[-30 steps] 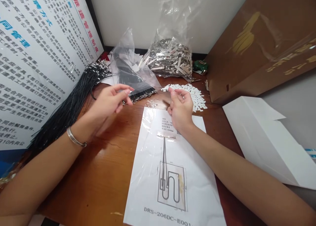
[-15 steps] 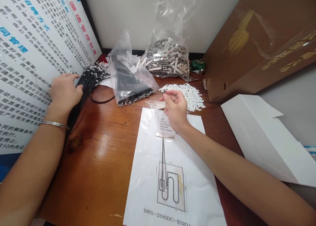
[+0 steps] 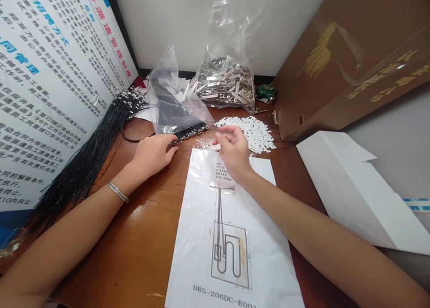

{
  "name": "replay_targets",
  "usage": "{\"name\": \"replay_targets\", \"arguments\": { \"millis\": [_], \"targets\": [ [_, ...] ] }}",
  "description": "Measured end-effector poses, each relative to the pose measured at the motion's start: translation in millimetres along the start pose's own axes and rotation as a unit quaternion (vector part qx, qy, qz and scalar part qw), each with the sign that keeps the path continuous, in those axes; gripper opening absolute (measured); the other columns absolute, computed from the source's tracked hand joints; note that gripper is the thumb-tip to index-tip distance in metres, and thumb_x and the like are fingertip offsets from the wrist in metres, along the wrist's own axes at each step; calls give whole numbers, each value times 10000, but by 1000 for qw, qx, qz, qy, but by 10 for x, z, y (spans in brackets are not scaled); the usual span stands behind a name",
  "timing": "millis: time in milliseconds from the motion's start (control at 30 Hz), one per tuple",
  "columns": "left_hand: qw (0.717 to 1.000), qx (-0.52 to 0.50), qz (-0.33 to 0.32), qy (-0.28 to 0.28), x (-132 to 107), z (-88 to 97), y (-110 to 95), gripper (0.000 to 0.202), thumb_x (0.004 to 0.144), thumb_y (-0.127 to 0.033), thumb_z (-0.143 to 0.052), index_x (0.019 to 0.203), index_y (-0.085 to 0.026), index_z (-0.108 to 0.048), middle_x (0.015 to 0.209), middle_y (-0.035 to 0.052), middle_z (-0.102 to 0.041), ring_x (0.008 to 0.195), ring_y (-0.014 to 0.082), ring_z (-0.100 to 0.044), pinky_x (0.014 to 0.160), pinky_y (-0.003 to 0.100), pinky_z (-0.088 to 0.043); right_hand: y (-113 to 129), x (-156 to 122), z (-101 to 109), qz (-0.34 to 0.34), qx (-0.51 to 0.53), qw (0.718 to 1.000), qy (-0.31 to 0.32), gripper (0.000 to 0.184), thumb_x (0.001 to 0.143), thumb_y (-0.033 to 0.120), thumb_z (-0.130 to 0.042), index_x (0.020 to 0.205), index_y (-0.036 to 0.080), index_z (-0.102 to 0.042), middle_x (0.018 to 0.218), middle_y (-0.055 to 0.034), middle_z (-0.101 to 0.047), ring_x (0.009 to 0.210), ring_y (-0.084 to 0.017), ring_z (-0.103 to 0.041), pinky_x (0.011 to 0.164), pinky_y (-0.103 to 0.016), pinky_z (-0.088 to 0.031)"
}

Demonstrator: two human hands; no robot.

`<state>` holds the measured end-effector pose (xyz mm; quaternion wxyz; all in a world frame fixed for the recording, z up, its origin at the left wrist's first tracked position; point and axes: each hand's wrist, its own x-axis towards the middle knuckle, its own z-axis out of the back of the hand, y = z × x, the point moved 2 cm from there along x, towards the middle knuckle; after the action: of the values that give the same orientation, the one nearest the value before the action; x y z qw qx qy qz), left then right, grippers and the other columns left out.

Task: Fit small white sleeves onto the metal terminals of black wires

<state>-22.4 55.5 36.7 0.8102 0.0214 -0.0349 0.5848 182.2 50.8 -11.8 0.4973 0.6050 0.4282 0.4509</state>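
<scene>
My left hand [image 3: 152,152] is at the front left end of a bundle of black wires [image 3: 164,106] in a clear plastic bag. Its fingertips reach the bundle's bare metal wire tips [image 3: 193,132], with thumb and forefinger apart. Over the top of the drawing sheet [image 3: 198,236], my right hand [image 3: 233,149] pinches a small white piece [image 3: 215,146]. Just behind that hand spreads a pile of similar small white pieces [image 3: 257,131]. At the left lies another sheaf of black wires [image 3: 90,151] with white ends.
A clear bag of flat metal parts [image 3: 225,84] stands against the back wall, beside a green object [image 3: 266,93]. On the right are a brown box [image 3: 336,52] and a folded white card box [image 3: 352,187]. A printed board [image 3: 50,75] leans at the left.
My left hand has moved right, from the white-ended wire sheaf to the tips of the bagged bundle. My right hand stays nearly in place; the white piece in it now shows more clearly.
</scene>
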Motion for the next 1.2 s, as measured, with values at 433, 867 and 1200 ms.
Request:
{"name": "replay_targets", "arguments": {
  "millis": [433, 867, 1200],
  "targets": [
    [998, 9, -7, -62, 110, -122, 13, 380, 885, -403, -483, 1175, -234, -660, 1042, 92, -737, 926, 303, -682, 687, 357, -477, 65, -20, -24, -35, 10, 999, 4, 127, 798, 246, -585, 895, 234, -503, 606, 40, -573, 567, -126, -531, 475, -258, -336],
    [994, -21, -28, -100, 82, -150, 116, 408, 834, -312, -489, 1195, -227, -660, 961, 58, -754, 851, 262, -694, 667, 322, -461, 72, -24, -27, -35, 14, 999, 17, 148, 789, 236, -591, 903, 235, -497, 589, 47, -563, 541, -124, -524, 467, -257, -337],
    [984, -57, -138, -102, -46, -164, 628, 441, 791, -233, -476, 1182, -231, -679, 742, 23, -732, 636, 170, -654, 615, 263, -437, 58, -19, -21, -30, 11, 999, 27, 152, 800, 258, -596, 910, 240, -492, 582, 53, -540, 517, -117, -508, 450, -247, -328]
  ]
}}
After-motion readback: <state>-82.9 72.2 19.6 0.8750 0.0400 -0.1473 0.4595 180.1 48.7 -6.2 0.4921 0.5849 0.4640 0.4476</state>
